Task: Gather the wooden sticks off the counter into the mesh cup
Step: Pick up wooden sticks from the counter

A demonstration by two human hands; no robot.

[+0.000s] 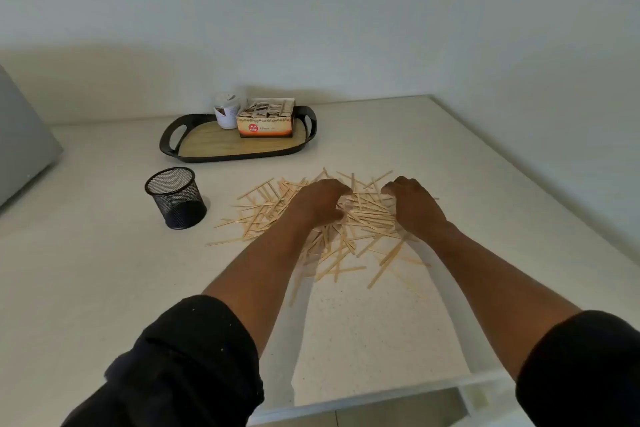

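Observation:
A loose heap of thin wooden sticks lies spread over the middle of the pale counter. My left hand rests on the left side of the heap, fingers curled down into the sticks. My right hand rests on the right side, fingers curled inward the same way. The two hands face each other with sticks between them. Whether either hand grips sticks is hidden by the fingers. The black mesh cup stands upright and looks empty, left of the heap, apart from it.
A black tray with a wooden floor sits at the back, holding a white jar and an open box of sachets. A grey appliance side stands at far left. The counter's front edge runs below my arms.

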